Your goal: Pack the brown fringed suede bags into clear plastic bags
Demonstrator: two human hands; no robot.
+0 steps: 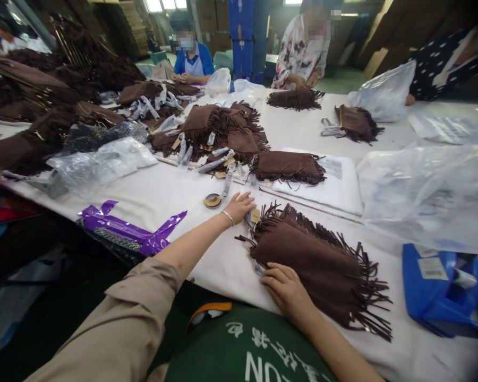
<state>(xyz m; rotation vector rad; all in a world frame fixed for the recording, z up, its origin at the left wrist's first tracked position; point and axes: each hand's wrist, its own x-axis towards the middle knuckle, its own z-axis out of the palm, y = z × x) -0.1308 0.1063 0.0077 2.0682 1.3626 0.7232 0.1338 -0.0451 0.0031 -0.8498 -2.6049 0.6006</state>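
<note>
A dark brown fringed bag (302, 254) lies flat on the white tabletop before me, its fringe along the far side and the right end. My left hand (239, 208) is at the bag's upper left corner, fingers stretched out beside a small tan tag (255, 215). On the near left edge of the bag rests my right hand (289, 292), its fingers extended close to a grey wrapped piece (258, 267). Just left of my left hand sits a small round dish (212, 200) holding something yellowish. Behind the bag, another brown fringed bag (289, 167) lies on white sheets (338, 185).
Fringed bags with wrapped hardware are heaped across the table's middle (223, 124) and far left. Purple tape (123, 233) marks the near left edge. A blue tape dispenser (430, 292) and clear plastic bags (426, 191) are at right. Several people work around the table.
</note>
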